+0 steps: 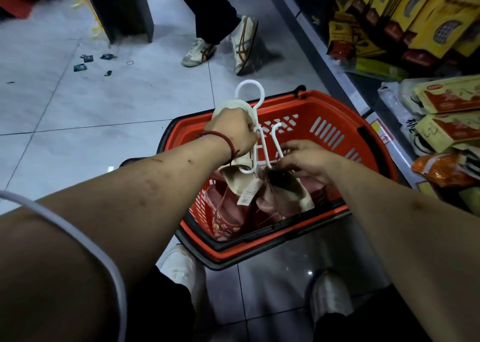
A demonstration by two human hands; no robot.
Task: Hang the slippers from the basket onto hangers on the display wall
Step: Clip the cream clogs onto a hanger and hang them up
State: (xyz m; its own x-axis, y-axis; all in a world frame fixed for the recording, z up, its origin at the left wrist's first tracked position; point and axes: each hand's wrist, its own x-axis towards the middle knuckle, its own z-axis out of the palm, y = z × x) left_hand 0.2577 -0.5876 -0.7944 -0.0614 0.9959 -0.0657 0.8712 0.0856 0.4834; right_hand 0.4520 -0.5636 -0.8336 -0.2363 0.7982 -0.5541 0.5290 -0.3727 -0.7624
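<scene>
1. White cable (78,232) drapes over the left forearm at the near left. Below it the person's own pale shoes (181,263) stand on the grey tiled floor (78,108).
2. The left hand (233,131), with a red cord on its wrist, has its fingers curled tight round a beige slipper (226,107), holding it against the stem of a white plastic hanger (262,144).
3. The hanger's long axis runs near to far, and its open hook points to the far side, over the basket's far-left rim. A shorter prong rises just right of the stem.
4. The beige slipper lies along the stem. One end shows beyond the knuckles and the other hangs below the wrist.
5. The right hand (306,160), fingers bent, pinches the hanger's near end. A second slipper (293,193), beige with a dark opening facing up, hangs there. A paper tag (249,193) dangles between the two slippers.
6. All of this is held above an orange basket (337,103) on the floor, which holds pink and red slippers (228,212).
7. Far off stand another person's striped sneakers (200,52), and yellow boxes (428,17) fill the shelf on the right.
</scene>
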